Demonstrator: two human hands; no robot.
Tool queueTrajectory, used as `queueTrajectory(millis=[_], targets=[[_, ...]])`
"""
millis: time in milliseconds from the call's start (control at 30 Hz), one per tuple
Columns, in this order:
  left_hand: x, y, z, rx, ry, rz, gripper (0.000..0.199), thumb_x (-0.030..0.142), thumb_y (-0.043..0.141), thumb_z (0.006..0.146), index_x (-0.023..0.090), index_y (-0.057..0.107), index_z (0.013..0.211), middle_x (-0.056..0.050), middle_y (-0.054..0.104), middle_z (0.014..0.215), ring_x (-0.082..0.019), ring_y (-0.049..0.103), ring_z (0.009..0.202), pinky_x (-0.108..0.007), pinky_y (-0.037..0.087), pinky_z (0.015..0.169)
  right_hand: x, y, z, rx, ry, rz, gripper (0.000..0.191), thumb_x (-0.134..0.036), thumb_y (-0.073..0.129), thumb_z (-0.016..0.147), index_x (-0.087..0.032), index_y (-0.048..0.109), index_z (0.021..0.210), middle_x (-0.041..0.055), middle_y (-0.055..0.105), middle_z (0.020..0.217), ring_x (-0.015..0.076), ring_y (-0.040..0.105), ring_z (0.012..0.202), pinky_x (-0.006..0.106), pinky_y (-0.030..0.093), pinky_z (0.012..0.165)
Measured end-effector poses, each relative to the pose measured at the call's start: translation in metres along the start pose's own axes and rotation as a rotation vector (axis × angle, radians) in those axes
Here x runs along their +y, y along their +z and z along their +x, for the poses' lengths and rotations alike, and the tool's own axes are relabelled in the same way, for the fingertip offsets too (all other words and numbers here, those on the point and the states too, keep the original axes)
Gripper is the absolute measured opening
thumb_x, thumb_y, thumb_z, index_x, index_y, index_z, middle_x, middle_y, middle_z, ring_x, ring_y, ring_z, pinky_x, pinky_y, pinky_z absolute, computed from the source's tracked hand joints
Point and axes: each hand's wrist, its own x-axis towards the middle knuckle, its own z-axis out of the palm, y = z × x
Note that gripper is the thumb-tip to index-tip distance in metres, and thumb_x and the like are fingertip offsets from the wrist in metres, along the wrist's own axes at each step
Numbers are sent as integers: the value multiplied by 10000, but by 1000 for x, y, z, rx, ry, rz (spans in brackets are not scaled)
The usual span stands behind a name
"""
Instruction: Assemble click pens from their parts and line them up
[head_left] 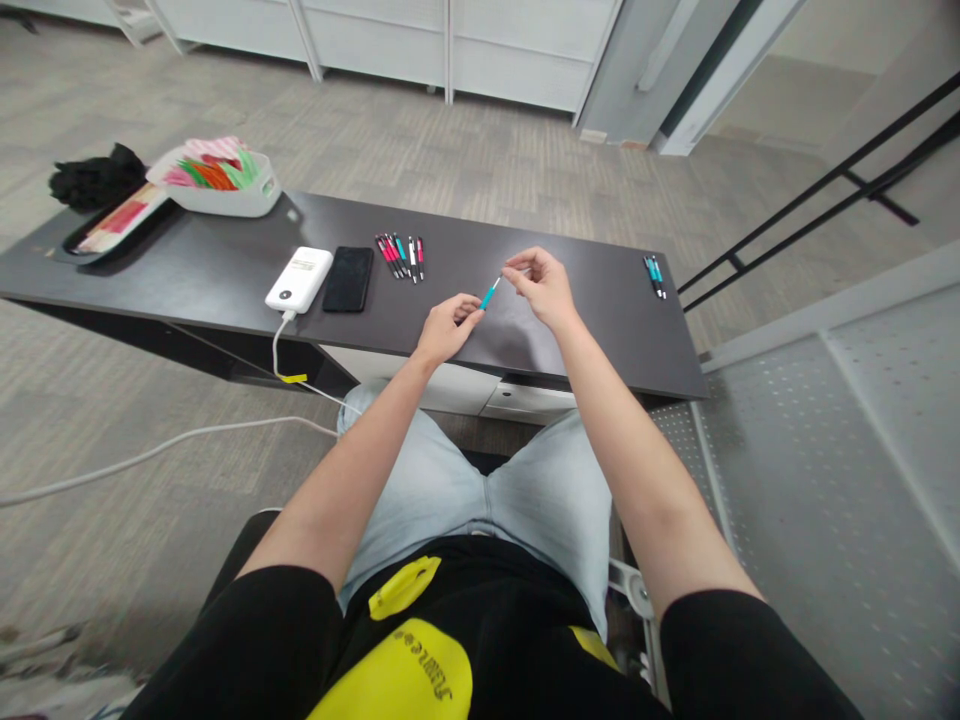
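Over the dark tabletop, my left hand point(448, 328) is closed around the lower end of a teal pen point(489, 295), which is tilted up to the right. A thin pale piece sticks out of the pen's upper end and reaches the fingertips of my right hand point(546, 288). Those fingers are pinched together at that end; how much of the pale piece lies between them is hidden. Left of my hands lies a row of several pink, teal and white pens point(401, 257). Another small group of teal and black pens point(655, 277) lies near the table's right end.
A black phone point(348, 279) and a white power bank point(300, 280) with a cable lie on the table point(450, 228) to the left. Farther left are a white basket point(232, 200) of colourful items, a black tray point(90, 255) and a black bundle point(97, 177). Black rails stand at the right.
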Motion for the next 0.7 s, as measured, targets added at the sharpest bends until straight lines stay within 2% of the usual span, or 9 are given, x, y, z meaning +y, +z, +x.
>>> queueTrajectory(millis=[200,400,567,700], targets=[[1,0,0,6,-7,-2,124,187,947,1009,288,889,1051,-13,922,973,-247,856,906,-393,708,960,-3,7,-9,15,43,-57,687,-709,1083,910,-359,695,1356,-6,891,1067,203,661,712,415,669,769],[2,0,0,2,-15,-7,129,159,944,1031,268,881,1058,-27,926,998,-245,864,941,-375,696,957,3,11,-12,-42,35,-58,751,-700,1072,870,-348,677,1403,13,900,1105,203,636,705,411,633,751],[1,1,1,75,-27,14,126,169,905,1079,251,849,1157,-36,944,1069,-221,895,992,-321,683,908,19,14,-9,-79,25,-9,573,-564,956,897,-341,699,1358,19,894,1107,206,628,714,399,594,744],[-3,0,4,180,2,13,111,189,874,1130,248,813,1201,-58,947,1124,-220,917,1068,-303,695,921,30,23,-14,-154,72,-136,343,-417,882,919,-291,768,1217,22,875,1138,198,655,770,407,652,857]])
